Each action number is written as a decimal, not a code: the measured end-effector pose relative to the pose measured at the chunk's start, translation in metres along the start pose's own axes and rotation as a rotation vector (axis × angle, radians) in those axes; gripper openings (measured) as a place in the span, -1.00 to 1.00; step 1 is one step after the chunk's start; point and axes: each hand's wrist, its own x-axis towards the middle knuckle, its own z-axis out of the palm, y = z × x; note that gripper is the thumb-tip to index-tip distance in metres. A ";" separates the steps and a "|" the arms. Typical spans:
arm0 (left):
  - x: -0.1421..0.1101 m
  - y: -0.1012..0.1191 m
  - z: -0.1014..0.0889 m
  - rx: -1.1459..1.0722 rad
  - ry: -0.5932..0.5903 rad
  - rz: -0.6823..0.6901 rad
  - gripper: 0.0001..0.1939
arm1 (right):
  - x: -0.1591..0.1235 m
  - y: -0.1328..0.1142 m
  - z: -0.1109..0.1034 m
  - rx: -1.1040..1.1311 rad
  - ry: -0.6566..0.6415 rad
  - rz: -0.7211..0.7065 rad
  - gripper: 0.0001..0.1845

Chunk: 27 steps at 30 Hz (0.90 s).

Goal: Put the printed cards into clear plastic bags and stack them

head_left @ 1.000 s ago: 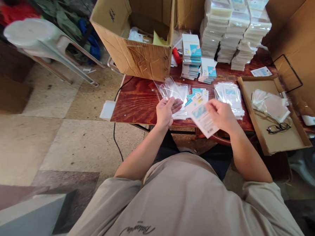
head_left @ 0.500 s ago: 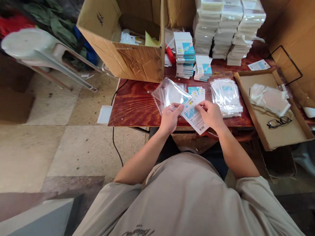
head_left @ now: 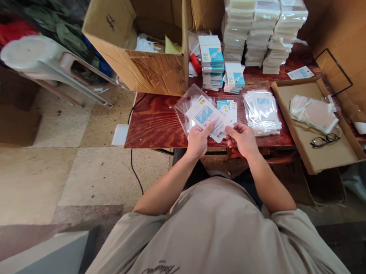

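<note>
Both hands hold one package above the near edge of the wooden table (head_left: pixel 154 121). My left hand (head_left: pixel 198 140) pinches the lower edge of a clear plastic sleeve (head_left: pixel 184 106). A white card (head_left: pixel 206 117) with a blue picture and a barcode sits most of the way inside that sleeve. My right hand (head_left: pixel 243 139) is closed on the card's lower right corner. Just beyond lie a few loose cards (head_left: pixel 228 108) and a pile of sleeved cards (head_left: pixel 262 111).
An open cardboard box (head_left: pixel 138 49) stands at the table's back left. Stacks of small boxes (head_left: pixel 210 60) and tall stacks of packed sleeves (head_left: pixel 262 30) line the back. A shallow cardboard tray (head_left: pixel 329 155) holds glasses (head_left: pixel 324 140) at right. A white stool (head_left: pixel 37 51) stands on the floor.
My hands came together. The card went from my right hand alone into the clear sleeve held by my left, sliding up and to the left.
</note>
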 end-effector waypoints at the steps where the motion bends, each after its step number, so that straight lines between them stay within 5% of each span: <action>1: -0.001 0.001 0.000 -0.004 0.013 -0.004 -0.48 | 0.000 0.002 0.003 0.003 -0.008 -0.004 -0.32; 8: -0.006 0.016 -0.005 -0.013 -0.007 -0.108 -0.46 | 0.004 0.023 0.002 -0.179 0.166 -0.293 -0.35; 12: -0.008 0.019 -0.006 0.080 -0.068 -0.201 -0.42 | 0.005 0.024 0.007 -0.113 0.007 -0.196 -0.37; 15: -0.010 0.018 -0.009 0.156 -0.158 -0.281 -0.38 | 0.001 0.024 0.014 -0.112 0.092 -0.148 -0.41; 18: -0.013 0.018 -0.012 0.258 -0.248 -0.208 -0.42 | -0.003 0.024 0.020 -0.090 0.189 -0.153 -0.41; 21: -0.016 0.016 -0.012 0.357 -0.285 -0.204 -0.50 | -0.007 0.020 0.020 -0.017 0.135 -0.137 -0.49; 24: -0.015 0.012 -0.003 0.432 -0.367 -0.299 -0.60 | -0.008 0.009 0.010 -0.008 0.125 -0.180 -0.47; 27: -0.009 0.010 0.009 0.645 -0.398 -0.259 -0.73 | 0.003 -0.007 -0.019 -0.137 0.267 -0.205 -0.48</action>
